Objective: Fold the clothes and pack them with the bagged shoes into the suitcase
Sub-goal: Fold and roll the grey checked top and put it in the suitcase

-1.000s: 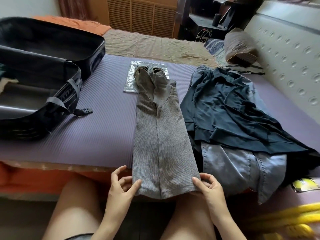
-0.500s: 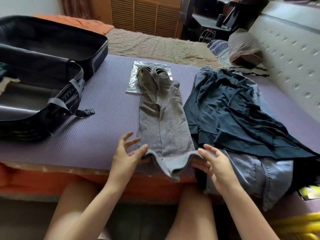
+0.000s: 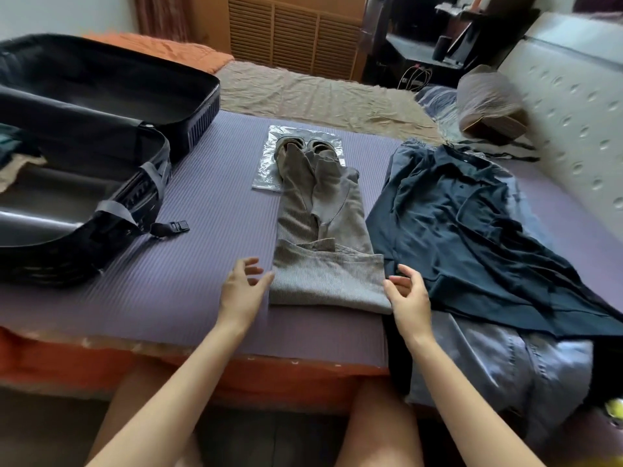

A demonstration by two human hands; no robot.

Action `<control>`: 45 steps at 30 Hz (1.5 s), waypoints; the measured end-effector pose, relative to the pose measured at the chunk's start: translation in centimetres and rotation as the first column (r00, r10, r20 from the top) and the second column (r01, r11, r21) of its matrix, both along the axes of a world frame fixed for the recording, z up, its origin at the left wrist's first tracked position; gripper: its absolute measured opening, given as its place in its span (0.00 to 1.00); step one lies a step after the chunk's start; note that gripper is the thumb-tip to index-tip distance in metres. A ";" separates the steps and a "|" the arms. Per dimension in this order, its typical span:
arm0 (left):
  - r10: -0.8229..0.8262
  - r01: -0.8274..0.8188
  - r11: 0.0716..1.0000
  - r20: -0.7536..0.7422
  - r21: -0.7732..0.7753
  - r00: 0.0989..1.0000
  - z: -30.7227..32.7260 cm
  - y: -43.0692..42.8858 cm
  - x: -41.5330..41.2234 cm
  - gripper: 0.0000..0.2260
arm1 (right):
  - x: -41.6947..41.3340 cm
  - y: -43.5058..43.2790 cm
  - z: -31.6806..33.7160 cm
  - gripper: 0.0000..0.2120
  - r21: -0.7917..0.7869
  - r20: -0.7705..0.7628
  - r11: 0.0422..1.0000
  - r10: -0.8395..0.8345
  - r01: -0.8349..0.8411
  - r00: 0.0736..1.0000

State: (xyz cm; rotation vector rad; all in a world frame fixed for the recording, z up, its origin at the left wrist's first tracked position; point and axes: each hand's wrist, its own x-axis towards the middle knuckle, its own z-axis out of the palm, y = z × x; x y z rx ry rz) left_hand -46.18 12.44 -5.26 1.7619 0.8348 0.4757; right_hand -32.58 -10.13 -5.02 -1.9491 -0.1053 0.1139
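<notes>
A grey ribbed garment lies lengthwise on the purple mat, its near end folded over on itself. My left hand sits at the fold's left edge with fingers spread and relaxed. At the fold's right edge is my right hand, fingers loose and holding nothing. The garment's far end covers part of the bagged shoes in clear plastic. A dark navy shirt lies on pale denim jeans to the right. The open black suitcase stands at the left.
A buckle strap trails from the suitcase onto the mat. A pillow and a bagged item lie at the back right by the padded headboard. My knees are below the bed's orange edge.
Both hands lifted the garment's near end, which hung over the bed edge, and laid it forward as a fold. The hands have since let go and rest beside it.
</notes>
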 end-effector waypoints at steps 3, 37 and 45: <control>-0.011 0.011 0.999 0.005 -0.040 1.000 -0.8 -1.1 -0.7 0.17 | -0.8 -1.7 -1.0 0.20 -0.035 0.035 0.998 -0.055 0.056 0.998; -0.280 0.272 0.820 -0.060 0.504 0.958 -0.4 1.0 0.3 0.22 | -0.7 1.1 0.9 0.10 -0.364 0.259 0.888 0.386 -0.280 0.885; -0.239 0.207 0.892 0.032 0.402 0.970 -0.8 1.9 1.4 0.17 | 0.9 2.1 -0.2 0.03 -0.425 0.192 0.847 0.428 -0.318 0.883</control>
